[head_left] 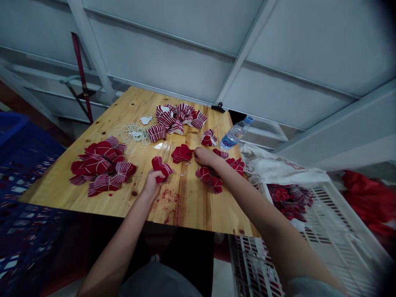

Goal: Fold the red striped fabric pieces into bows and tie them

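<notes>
My left hand (152, 182) is closed around a bundle of red and striped fabric pieces (161, 168), held just above the wooden table (185, 202). My right hand (202, 156) reaches to the edge of a small stack of plain red fabric pieces (182, 153); its fingers are mostly hidden, so I cannot tell whether it grips them. Small white rubber bands (183, 173) lie between the hands. Beneath my right forearm are more tied red bundles (210, 180). A larger heap of red and striped bundles (102, 163) sits on the left.
Striped bundles (177, 117) lie at the back, beside a tangle of pale rubber bands (135, 134). A water bottle (235, 133) stands tilted-looking near the right edge. A black clip (218, 107) is at the back edge. Blue (21, 144) and white (337, 231) crates flank the table.
</notes>
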`<state>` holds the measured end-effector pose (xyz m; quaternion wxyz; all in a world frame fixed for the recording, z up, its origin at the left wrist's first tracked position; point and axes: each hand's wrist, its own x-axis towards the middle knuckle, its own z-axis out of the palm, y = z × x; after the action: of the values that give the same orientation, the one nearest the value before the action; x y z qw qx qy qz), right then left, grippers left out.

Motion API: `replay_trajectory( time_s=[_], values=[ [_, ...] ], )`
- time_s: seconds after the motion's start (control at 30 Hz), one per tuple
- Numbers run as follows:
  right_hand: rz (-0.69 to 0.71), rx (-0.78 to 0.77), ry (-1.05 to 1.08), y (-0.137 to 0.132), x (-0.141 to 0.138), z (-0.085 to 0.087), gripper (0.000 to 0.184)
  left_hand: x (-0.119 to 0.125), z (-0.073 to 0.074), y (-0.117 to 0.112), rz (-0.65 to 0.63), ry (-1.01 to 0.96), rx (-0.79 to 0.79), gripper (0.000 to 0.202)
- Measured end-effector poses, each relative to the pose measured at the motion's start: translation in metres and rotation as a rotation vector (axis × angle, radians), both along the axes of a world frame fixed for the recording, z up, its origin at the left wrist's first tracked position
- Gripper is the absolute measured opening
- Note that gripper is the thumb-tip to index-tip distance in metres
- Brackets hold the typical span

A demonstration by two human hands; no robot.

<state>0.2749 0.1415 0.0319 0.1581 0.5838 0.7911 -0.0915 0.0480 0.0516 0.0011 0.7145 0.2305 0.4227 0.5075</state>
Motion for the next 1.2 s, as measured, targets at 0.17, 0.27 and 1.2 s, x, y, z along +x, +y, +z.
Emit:
replay_trajectory(
  time_s=[0.17, 0.27, 1.2],
  values=[
    [-0.039, -0.014, 0.082, 0.002, 0.000, -0.002, 0.019, -0.001, 0.003, -0.007, -0.034, -0.075, 0.031, 0.023],
    [-0.067, 0.009, 0.204, 0.000, 0.006, 0.006, 0.009, -0.001, 0.001, -0.011, -0.043, -0.096, 0.040, 0.021],
    [-0.527, 0.259, 0.898, -0.077, -0.058, 0.026, 0.021, -0.018, 0.009, -0.041, -0.161, -0.089, 0.096, 0.039]
  ],
)
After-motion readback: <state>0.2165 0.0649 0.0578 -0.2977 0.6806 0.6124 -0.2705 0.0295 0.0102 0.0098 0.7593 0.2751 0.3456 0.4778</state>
